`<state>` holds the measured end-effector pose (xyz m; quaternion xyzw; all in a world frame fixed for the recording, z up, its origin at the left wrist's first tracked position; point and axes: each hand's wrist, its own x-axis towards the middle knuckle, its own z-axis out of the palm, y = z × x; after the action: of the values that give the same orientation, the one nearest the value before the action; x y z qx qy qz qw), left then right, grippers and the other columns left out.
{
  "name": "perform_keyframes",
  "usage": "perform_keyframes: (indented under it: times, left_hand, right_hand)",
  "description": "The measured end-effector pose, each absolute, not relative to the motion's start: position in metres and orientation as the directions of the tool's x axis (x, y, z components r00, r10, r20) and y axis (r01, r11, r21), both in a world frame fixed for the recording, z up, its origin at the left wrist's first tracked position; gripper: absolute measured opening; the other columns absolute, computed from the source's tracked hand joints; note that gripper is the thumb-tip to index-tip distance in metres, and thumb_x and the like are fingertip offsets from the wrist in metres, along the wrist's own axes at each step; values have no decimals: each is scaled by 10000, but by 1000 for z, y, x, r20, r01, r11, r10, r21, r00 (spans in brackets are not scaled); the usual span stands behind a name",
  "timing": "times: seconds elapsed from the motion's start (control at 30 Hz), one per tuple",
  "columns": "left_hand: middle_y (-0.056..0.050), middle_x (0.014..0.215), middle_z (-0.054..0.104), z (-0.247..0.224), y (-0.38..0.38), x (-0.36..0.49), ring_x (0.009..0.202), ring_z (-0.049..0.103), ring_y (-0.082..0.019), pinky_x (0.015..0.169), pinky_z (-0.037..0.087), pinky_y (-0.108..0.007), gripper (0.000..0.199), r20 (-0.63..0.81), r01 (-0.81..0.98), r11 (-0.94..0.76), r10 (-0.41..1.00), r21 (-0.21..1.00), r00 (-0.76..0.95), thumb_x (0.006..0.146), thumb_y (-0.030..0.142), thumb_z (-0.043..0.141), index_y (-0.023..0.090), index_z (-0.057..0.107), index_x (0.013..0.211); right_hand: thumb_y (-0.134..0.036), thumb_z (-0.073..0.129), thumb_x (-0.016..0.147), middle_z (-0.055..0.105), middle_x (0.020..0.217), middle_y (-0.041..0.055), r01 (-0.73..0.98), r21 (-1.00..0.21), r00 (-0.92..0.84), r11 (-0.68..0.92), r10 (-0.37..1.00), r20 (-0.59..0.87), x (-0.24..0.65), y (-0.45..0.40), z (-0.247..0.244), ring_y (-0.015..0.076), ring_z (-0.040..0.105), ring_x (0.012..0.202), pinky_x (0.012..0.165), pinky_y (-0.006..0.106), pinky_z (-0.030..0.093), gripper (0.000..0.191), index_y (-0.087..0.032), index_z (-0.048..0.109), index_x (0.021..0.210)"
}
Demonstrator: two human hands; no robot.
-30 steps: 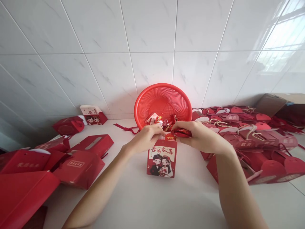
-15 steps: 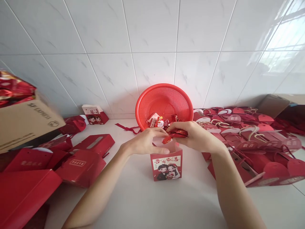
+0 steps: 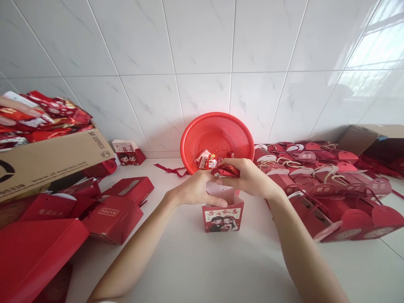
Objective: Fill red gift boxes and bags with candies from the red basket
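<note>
A small red paper box (image 3: 222, 219) with a cartoon couple on its front stands upright on the white table, its top open. My left hand (image 3: 200, 189) grips its upper part, the thumb over the front rim and the fingers toward the back, partly hidden. Over the opening, my right hand (image 3: 248, 179) is closed around shiny red wrapped candies (image 3: 229, 170); how many cannot be made out. Just behind both hands, a red plastic basket (image 3: 217, 122) leans toward the tiled wall, with several wrapped sweets (image 3: 208, 161) at its bottom.
At left, another person's hand (image 3: 19, 107) lies on red packets in a cardboard box (image 3: 72, 149). Red boxes (image 3: 113, 219) lie below it. A finished-looking couple box (image 3: 128, 152) stands near the wall. Rows of red boxes with rope handles (image 3: 325, 189) fill the right side.
My right hand has shifted slightly left, and the red candy seen over the opening no longer shows there. The cardboard box at left has moved right, with another person's hand now visible.
</note>
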<state>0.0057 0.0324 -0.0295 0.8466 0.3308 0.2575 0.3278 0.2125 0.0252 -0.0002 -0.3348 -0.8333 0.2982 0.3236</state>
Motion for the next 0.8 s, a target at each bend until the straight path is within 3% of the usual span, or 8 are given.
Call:
perform_keyframes:
  times: [0.2, 0.37, 0.53, 0.67, 0.8]
  left_hand:
    - [-89, 1232, 737, -33, 26, 8, 1192, 668, -307, 1020, 536, -430, 601, 250, 369, -581, 722, 725, 646, 674, 425, 901, 250, 725, 1221]
    - [-90, 1244, 733, -36, 25, 8, 1217, 655, -306, 1071, 506, -436, 543, 241, 337, -549, 729, 765, 641, 681, 414, 896, 246, 757, 1179]
    - [-70, 1231, 736, -34, 19, 10, 1203, 656, -294, 1066, 504, -435, 488, 244, 307, -525, 737, 793, 630, 697, 388, 878, 254, 768, 1153]
    - [-81, 1230, 739, -30, 13, 7, 1173, 669, -293, 983, 554, -415, 429, 198, 236, -475, 696, 847, 690, 745, 348, 820, 253, 767, 1160]
    - [-91, 1151, 767, -26, 13, 2, 1109, 701, -299, 912, 579, -410, 360, 147, 181, -411, 648, 893, 747, 761, 346, 772, 248, 780, 1107]
  right_hand:
    - [-325, 791, 728, 566, 737, -40, 496, -673, -520, 549, 809, 276, 219, 21, -6, 112, 457, 633, 546, 243, 329, 294, -196, 541, 813]
    - [-221, 749, 701, 544, 757, -44, 588, -614, -545, 526, 819, 180, 222, 14, -3, 121, 469, 642, 541, 241, 312, 301, -217, 491, 858]
    - [-311, 703, 790, 574, 790, -26, 597, -620, -552, 510, 822, 145, 229, 4, -2, 135, 500, 655, 559, 248, 334, 278, -222, 478, 929]
    - [-176, 618, 834, 547, 718, -41, 581, -578, -582, 572, 789, 196, 233, -5, -1, 105, 462, 605, 573, 244, 318, 107, -205, 515, 836]
    - [-164, 599, 886, 577, 669, -16, 601, -490, -641, 632, 747, 176, 236, -15, 2, 108, 455, 581, 579, 261, 312, 145, -187, 574, 746]
